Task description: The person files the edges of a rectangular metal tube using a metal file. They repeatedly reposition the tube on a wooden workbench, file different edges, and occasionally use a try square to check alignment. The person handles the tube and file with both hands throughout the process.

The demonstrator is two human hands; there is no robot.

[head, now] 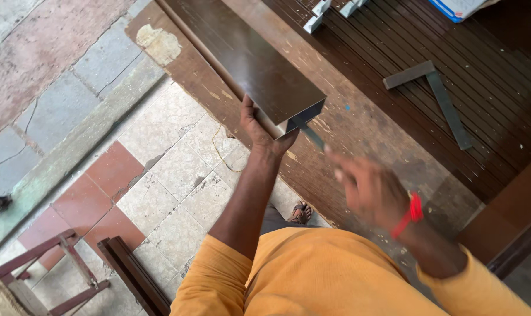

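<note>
My left hand (259, 130) grips the near end of a long dark brown hollow rectangular bar (242, 55) that lies along the edge of a worn wooden worktable (359, 126). My right hand (368, 187), blurred and wearing a red wrist thread, holds a thin dark tool (309, 134) whose tip reaches into the open end of the bar. I cannot tell what kind of tool it is.
A metal try square (438, 96) lies on dark ribbed profiles (488, 76) at the right. Small grey metal pieces (321, 14) sit at the top. Below are floor tiles, my sandalled foot (300, 212), a dark bar (134, 275) and a maroon frame (55, 269).
</note>
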